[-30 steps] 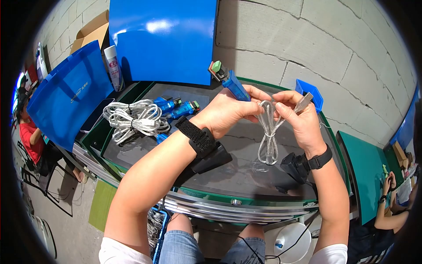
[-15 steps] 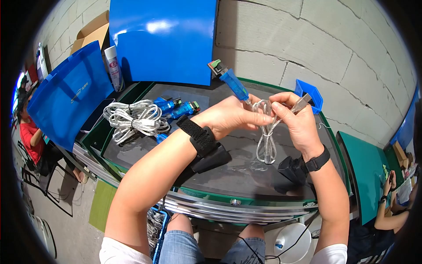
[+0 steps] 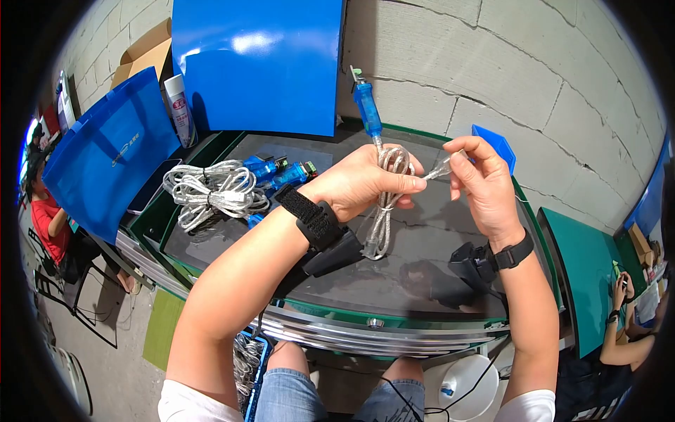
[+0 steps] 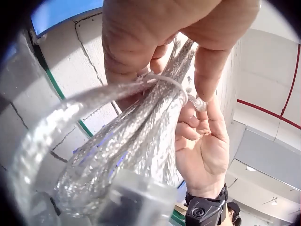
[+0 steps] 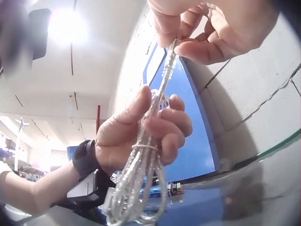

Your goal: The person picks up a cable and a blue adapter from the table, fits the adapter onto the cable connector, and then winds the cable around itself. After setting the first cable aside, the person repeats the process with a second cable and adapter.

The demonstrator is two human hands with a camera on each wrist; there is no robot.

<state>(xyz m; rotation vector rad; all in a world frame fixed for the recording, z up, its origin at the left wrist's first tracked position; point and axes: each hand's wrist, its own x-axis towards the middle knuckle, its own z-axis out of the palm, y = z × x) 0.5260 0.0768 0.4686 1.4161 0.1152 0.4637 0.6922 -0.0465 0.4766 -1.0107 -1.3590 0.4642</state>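
My left hand (image 3: 365, 184) grips a folded bundle of clear silvery cable (image 3: 383, 211) above the dark tabletop (image 3: 422, 253). The cable's blue connector (image 3: 366, 105) sticks up from that fist toward the wall. My right hand (image 3: 478, 179) pinches the cable's free end (image 3: 441, 167) just right of the bundle. In the left wrist view the bundle (image 4: 136, 146) fills the frame, cinched by a thin tie (image 4: 167, 82). Seen from the right wrist, the left hand's fingers (image 5: 162, 127) wrap the bundle (image 5: 136, 188) while the right fingertips (image 5: 188, 33) hold the cable end.
A pile of tied silvery cables (image 3: 211, 190) with blue connectors (image 3: 281, 172) lies at the table's left. A blue bag (image 3: 105, 155), a spray can (image 3: 179, 109) and a blue panel (image 3: 260, 63) stand behind. A small blue bin (image 3: 496, 144) is at the right.
The left hand closed round the bundle and turned it, swinging the blue connector upright. The right hand drew the free end out to the right.
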